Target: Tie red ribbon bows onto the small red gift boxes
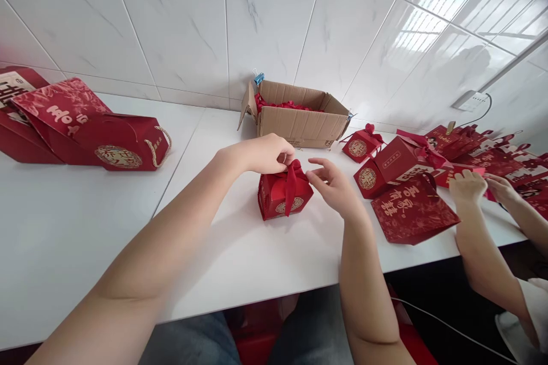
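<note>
A small red gift box (268, 197) with a gold round emblem stands upright on the white table in front of me. A red ribbon (290, 189) runs down its front and is gathered in a bow at the top. My left hand (272, 154) comes over the box's top left, its fingers curled together at the ribbon; the fingertips are partly hidden. At the box's right side is my right hand (333, 185), fingers bent and apart, the tips beside the bow. Whether those tips touch the ribbon I cannot tell.
A cardboard carton (303, 124) of red ribbons stands by the wall. Larger red boxes (115, 140) lie at left. Another ribboned box (362, 145) and a red gift bag (413, 214) are at right, near a co-worker's hands (468, 187). A power strip (473, 101) is at the wall.
</note>
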Demonstrator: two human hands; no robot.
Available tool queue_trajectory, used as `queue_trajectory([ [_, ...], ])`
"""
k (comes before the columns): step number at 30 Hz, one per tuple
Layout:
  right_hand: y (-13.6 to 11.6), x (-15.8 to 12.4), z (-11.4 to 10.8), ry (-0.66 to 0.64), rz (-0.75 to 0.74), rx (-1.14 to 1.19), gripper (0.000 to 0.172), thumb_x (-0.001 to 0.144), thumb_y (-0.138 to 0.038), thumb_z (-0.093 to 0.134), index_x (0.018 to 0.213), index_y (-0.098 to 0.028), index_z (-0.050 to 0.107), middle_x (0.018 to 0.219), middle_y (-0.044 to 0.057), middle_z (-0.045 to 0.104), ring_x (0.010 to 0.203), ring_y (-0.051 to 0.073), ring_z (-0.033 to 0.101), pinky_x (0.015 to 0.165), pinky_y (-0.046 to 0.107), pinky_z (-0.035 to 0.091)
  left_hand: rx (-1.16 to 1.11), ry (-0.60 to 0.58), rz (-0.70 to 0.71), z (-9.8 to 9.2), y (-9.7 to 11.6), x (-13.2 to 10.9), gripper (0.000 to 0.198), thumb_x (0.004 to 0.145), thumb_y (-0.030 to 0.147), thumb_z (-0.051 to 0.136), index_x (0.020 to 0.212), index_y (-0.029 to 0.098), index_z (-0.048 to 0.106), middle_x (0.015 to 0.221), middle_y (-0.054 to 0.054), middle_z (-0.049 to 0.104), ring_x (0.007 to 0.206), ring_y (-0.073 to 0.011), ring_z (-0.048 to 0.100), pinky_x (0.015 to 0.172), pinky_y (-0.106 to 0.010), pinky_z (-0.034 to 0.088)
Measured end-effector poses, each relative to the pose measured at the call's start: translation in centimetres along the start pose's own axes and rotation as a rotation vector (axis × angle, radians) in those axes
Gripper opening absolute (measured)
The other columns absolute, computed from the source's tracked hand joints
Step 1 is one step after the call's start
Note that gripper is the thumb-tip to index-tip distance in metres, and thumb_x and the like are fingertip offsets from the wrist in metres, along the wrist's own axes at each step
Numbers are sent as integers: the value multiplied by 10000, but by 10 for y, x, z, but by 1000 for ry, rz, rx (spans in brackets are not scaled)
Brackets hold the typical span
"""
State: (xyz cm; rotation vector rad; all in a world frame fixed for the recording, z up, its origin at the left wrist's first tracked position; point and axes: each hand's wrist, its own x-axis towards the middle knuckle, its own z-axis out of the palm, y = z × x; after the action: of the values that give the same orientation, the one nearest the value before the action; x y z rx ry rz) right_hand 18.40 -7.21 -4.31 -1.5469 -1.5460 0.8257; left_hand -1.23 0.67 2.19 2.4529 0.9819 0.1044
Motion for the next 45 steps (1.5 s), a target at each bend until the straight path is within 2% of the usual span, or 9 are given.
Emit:
queue_trajectory([
  [9,-9,-4,-7,25,-37,93,264,788,-443,658,862,-191,628,503,-66,474,473,81,408,481,227,317,-5,3,19,0,2,0,55,728,216,539,768,216,576,879,-7,670,694,-145,578,541,-248,404],
  [13,-14,-11,-13,-218,-5,128,311,823,-517,601,866,-210,573,447,-71,496,403,80,386,434,220,271,3,3,26,0,1,1,76,729,222,532,777,216,590,882,-12,673,706,-148,587,548,-247,403],
  [15,-12,-8,-12,-167,0,56,310,857,-527,539,856,-218,551,426,-76,476,381,84,367,429,226,280,12,7,28,0,-1,1,96,727,226,532,787,219,605,892,-16,676,710,-150,592,550,-249,399],
  [19,2,8,1,278,-204,-35,180,845,-384,554,919,-221,571,795,28,654,673,146,585,590,276,452,31,24,35,1,-4,3,127,716,230,540,804,221,632,928,-27,686,728,-158,601,567,-255,399],
  [21,8,16,8,235,-348,-13,262,824,-305,566,1078,-239,565,1172,80,632,996,191,618,769,323,505,34,30,44,1,-5,4,135,717,231,540,810,221,638,922,-28,689,725,-158,602,573,-257,402],
  [23,12,21,14,85,-437,18,373,836,-256,542,1208,-261,518,1312,72,578,1174,201,567,909,364,486,34,37,52,2,-5,5,136,721,231,537,808,222,640,917,-23,691,718,-155,601,573,-257,403],
  [26,12,23,20,-1,-501,-19,381,848,-198,513,1225,-253,527,1206,50,654,1130,190,598,966,386,458,34,40,48,2,-5,4,135,722,229,534,805,223,640,936,-19,691,718,-152,601,566,-255,404],
  [31,6,20,20,134,-584,-164,182,881,-216,514,990,-234,659,938,37,701,893,190,615,868,370,479,28,40,41,0,-6,2,133,711,239,545,811,220,631,924,-17,686,741,-155,606,563,-245,408],
  [45,16,17,7,-4,-556,-286,501,905,-89,286,1145,-282,681,829,50,566,830,206,470,831,387,425,61,45,10,-5,-11,-1,61,630,226,547,690,220,543,809,-6,640,634,-157,535,520,-274,362],
])
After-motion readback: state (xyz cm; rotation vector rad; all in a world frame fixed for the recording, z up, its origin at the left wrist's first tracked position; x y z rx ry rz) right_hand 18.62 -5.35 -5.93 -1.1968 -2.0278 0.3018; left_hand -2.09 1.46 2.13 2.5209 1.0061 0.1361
